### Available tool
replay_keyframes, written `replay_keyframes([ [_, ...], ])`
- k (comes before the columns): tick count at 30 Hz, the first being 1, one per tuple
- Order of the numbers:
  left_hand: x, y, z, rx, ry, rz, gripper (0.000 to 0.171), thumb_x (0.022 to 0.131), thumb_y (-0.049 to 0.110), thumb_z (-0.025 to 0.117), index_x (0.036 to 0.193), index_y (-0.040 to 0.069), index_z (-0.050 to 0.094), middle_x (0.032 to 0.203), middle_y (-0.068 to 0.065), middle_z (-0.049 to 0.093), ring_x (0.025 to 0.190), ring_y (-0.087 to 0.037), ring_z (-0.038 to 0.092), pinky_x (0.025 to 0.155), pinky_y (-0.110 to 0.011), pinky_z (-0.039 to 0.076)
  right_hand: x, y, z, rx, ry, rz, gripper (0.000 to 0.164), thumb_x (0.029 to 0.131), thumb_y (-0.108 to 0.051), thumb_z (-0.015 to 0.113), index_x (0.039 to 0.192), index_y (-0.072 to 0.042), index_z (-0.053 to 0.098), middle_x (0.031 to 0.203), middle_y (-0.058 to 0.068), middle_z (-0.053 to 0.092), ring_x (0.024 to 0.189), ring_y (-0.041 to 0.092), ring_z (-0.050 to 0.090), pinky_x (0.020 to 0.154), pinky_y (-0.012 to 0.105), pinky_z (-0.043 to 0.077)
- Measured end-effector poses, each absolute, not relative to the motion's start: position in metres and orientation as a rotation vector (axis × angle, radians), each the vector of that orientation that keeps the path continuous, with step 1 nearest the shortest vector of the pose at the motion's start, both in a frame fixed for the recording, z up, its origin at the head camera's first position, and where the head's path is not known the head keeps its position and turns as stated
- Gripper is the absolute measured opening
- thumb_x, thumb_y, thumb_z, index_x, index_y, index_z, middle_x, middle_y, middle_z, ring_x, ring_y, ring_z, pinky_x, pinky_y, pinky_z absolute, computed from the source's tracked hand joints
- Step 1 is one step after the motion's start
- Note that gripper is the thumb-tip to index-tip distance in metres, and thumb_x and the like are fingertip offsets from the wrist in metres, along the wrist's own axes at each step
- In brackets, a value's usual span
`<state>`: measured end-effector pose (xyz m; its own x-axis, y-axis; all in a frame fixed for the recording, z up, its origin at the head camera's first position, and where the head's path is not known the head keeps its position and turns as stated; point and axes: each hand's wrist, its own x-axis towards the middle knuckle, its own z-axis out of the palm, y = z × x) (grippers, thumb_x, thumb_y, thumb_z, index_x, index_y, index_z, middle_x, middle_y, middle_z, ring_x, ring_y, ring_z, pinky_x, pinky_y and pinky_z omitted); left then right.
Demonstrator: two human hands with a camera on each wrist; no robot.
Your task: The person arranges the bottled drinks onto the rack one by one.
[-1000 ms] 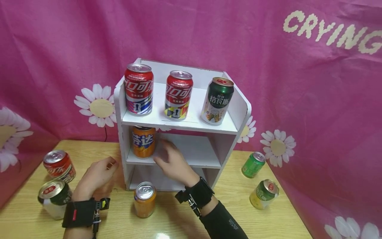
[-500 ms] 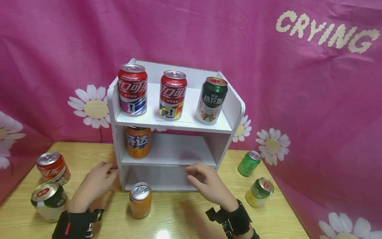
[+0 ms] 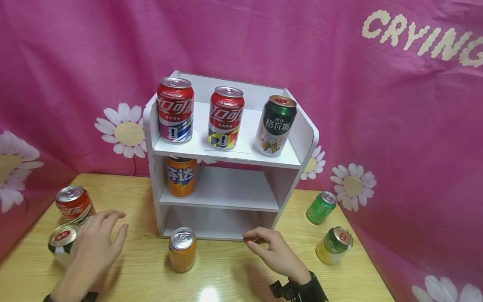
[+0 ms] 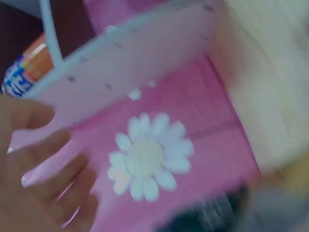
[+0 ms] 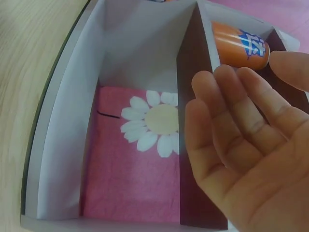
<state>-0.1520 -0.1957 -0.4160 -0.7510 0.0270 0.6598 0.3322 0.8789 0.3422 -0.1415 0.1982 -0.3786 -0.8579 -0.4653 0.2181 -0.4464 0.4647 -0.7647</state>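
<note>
My left hand [image 3: 94,247], fingers spread, hovers at the left, partly covering a green-and-white can [image 3: 62,241] and close to a red cola can [image 3: 75,204]. In the left wrist view, the left hand [image 4: 43,179] holds nothing. My right hand [image 3: 275,253] is in front of the bottom tier of a white shelf [image 3: 226,157], its fingers loosely bent. Nothing lies in its palm in the right wrist view. An orange soda can [image 3: 181,178] stands at the left of the middle tier. Another orange can [image 3: 183,250] stands on the table before the shelf.
The top tier bears two red cola cans, one at left [image 3: 175,110] and one central [image 3: 225,118], plus a green-topped can [image 3: 275,126]. On the wooden table at right stand a green can [image 3: 320,208] and a green-and-yellow can [image 3: 333,246]. A pink curtain [image 3: 241,42] hangs behind.
My right hand has drawn back from the orange can on the middle tier, moving right and down. My left hand has moved left from beside the shelf toward the left cans, its fingers spreading.
</note>
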Motion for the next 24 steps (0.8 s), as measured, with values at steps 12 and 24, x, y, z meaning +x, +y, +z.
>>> replay_keyframes([
  [12, -0.135, -0.306, -0.463, 0.175, -2.478, -1.116, 0.080, 0.083, 0.020, 0.073, 0.144, -0.002, 0.028, 0.134, -0.016, 0.039, 0.128, -0.021, 0.032, 0.107, -0.031, 0.022, -0.146, 0.198, -0.384, -0.850, 2.618, -1.392, 0.015, 0.093, -0.002, 0.057, 0.105, 0.001, 0.065, 0.096, 0.010, 0.068, 0.087, 0.027, 0.064, 0.075, 0.033, 0.051],
  [24, -0.163, -0.363, -0.511, -0.565, -2.453, -1.819, 0.087, 0.079, -0.021, 0.056, 0.135, 0.042, 0.032, 0.116, 0.027, 0.051, 0.102, 0.011, 0.049, 0.075, -0.008, 0.040, -0.161, 0.215, -0.410, -0.835, 2.533, -1.432, 0.019, 0.096, -0.020, 0.057, 0.108, -0.009, 0.066, 0.100, 0.001, 0.067, 0.089, 0.015, 0.063, 0.076, 0.029, 0.051],
])
